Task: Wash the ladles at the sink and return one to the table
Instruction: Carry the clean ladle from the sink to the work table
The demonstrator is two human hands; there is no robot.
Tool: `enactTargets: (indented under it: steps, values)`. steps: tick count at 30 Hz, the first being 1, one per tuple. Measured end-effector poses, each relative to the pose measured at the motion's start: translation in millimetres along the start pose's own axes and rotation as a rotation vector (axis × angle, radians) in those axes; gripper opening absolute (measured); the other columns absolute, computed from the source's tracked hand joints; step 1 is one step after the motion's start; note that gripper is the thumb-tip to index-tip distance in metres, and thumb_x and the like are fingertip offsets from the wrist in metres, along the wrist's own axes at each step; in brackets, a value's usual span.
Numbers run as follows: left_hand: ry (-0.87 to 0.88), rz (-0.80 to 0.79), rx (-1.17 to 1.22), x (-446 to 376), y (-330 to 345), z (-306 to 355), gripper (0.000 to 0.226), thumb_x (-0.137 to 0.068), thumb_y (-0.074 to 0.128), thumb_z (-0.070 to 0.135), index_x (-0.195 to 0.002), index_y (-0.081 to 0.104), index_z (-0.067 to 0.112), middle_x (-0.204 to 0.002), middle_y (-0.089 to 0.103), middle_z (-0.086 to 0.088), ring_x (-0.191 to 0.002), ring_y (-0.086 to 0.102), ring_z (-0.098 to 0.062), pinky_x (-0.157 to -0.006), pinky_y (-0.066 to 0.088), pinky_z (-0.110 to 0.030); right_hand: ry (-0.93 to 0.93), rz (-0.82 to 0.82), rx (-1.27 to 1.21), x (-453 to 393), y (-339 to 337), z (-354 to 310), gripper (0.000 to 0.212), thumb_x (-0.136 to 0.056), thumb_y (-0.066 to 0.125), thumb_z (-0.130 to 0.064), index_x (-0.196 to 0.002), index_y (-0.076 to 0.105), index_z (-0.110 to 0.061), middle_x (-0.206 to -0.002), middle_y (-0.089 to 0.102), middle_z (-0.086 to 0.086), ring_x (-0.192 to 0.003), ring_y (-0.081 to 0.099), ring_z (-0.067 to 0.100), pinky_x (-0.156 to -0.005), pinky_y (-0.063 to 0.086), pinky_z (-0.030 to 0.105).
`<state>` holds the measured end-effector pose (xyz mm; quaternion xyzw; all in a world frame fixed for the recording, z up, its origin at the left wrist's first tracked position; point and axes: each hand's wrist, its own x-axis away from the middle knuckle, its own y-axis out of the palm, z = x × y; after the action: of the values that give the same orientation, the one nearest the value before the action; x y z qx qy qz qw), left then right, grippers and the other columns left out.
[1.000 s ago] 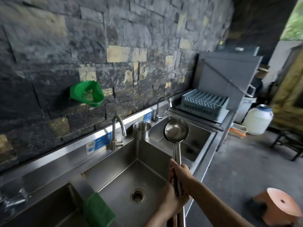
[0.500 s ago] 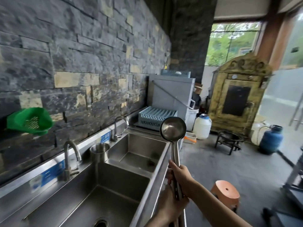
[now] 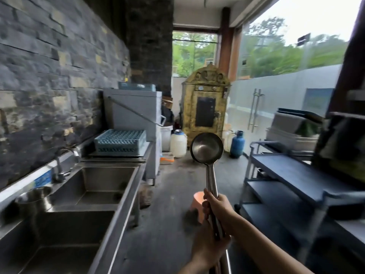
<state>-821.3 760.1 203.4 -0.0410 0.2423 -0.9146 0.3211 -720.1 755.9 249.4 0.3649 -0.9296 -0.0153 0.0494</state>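
Swinging right since half a second ago, my view has pushed the sink to the left edge and opened the floor ahead, with a dark shelf cart now on the right. I see the ladle held upright out over the floor beside the sink, its bowl facing me, level with the white jug and blue gas cylinder far behind it. My right hand has its fingers wrapped round the handle partway down; my left hand closes round the lower handle, where a second steel shaft shows beside the first. Any writing is too blurred for me to read: a blue label strip runs along the sink's back rim by the tap. A steel cup stands on the rim between basins, a blue dish rack sits on the counter beyond, and an orange stool shows partly behind my right hand.
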Motion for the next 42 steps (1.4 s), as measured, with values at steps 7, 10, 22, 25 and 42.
enactTargets:
  steps: [7,10,22,25,42]
  values:
    - [0.102,-0.215,0.006,28,137,65,0.089,-0.059,0.058,0.055,-0.141,0.041,0.026,-0.13,0.061,0.006,-0.121,0.06,-0.014,-0.097,0.048,-0.024,-0.058,0.252,0.041,60,-164,1,0.034,-0.1,0.062,-0.035,-0.08,0.055,-0.008,-0.052,0.05,0.002,-0.043,0.043,0.015,-0.047,0.041,0.028]
    - [0.137,-0.285,0.004,36,182,86,0.077,-0.059,0.059,0.057,-0.13,0.049,0.028,-0.113,0.068,0.005,-0.108,0.067,-0.019,-0.088,0.053,-0.028,-0.073,0.343,0.016,86,-219,-2,0.033,-0.104,0.057,-0.031,-0.079,0.051,-0.01,-0.05,0.046,0.001,-0.042,0.041,0.014,-0.045,0.041,0.028]
    - [0.304,-0.713,0.101,68,392,190,0.046,-0.064,0.066,0.046,-0.106,0.056,0.031,-0.083,0.074,0.012,-0.075,0.07,-0.002,-0.073,0.059,-0.026,-0.054,0.724,-0.123,193,-456,-6,0.028,-0.102,0.058,-0.038,-0.094,0.051,-0.011,-0.059,0.047,-0.002,-0.048,0.045,0.011,-0.05,0.044,0.029]
    - [0.361,-0.828,0.135,77,451,217,0.044,-0.066,0.067,0.048,-0.105,0.056,0.032,-0.084,0.073,0.013,-0.076,0.07,-0.002,-0.074,0.06,-0.026,-0.057,0.816,-0.123,219,-519,-4,0.032,-0.102,0.058,-0.038,-0.102,0.057,-0.006,-0.059,0.048,-0.003,-0.048,0.047,0.011,-0.049,0.047,0.027]
    - [0.491,-1.242,0.328,148,728,352,0.027,-0.069,0.067,0.029,-0.09,0.055,0.018,-0.071,0.064,0.0,-0.059,0.057,-0.008,-0.056,0.048,-0.029,-0.026,1.308,-0.323,348,-805,8,0.028,-0.102,0.06,-0.037,-0.093,0.049,-0.013,-0.059,0.043,-0.002,-0.042,0.041,0.009,-0.047,0.044,0.024]
